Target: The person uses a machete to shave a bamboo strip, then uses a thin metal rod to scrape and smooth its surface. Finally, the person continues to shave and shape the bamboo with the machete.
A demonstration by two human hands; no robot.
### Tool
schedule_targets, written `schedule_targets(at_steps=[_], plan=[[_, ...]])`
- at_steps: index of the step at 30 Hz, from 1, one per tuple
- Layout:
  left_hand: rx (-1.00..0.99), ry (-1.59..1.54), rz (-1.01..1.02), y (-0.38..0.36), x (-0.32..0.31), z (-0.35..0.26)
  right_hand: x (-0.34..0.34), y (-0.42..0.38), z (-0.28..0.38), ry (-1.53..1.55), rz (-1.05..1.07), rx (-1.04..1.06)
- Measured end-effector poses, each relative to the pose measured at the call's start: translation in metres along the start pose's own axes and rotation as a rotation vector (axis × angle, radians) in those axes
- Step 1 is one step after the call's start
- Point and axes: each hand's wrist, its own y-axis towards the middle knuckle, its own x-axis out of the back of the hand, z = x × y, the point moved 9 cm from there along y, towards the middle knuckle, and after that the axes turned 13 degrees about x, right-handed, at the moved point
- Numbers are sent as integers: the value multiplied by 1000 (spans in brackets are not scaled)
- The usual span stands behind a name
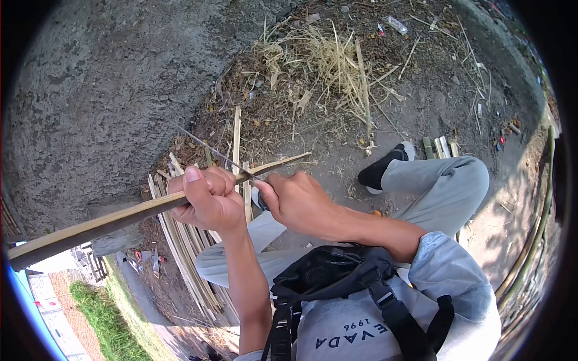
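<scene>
Head camera looks steeply down, close above the hands (253,201), perhaps fisheye.

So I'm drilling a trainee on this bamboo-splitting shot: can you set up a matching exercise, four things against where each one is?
Things:
1. left hand
2. right hand
3. bamboo strip
4. pile of strips

Places:
A. on the ground under the hands
B. gripping the knife handle
C. wrapped around the strip
D. held across the view, long end at lower left

Pairs: 1-C, 2-B, 3-D, 4-A
</scene>
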Motion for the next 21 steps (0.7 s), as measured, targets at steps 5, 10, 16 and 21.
schedule_targets(at_steps=[5, 10, 16, 21], plan=[[18, -13, -6, 5, 6, 2, 8, -1, -7, 2, 6, -18], [-14, -11, 68, 10, 3, 1, 5, 1, -12, -15, -33, -36], [30, -89, 210, 1, -6, 3, 21, 6, 2, 11, 28, 19], [45, -96, 218, 7, 2, 3, 8, 5, -20, -29, 34, -17]])
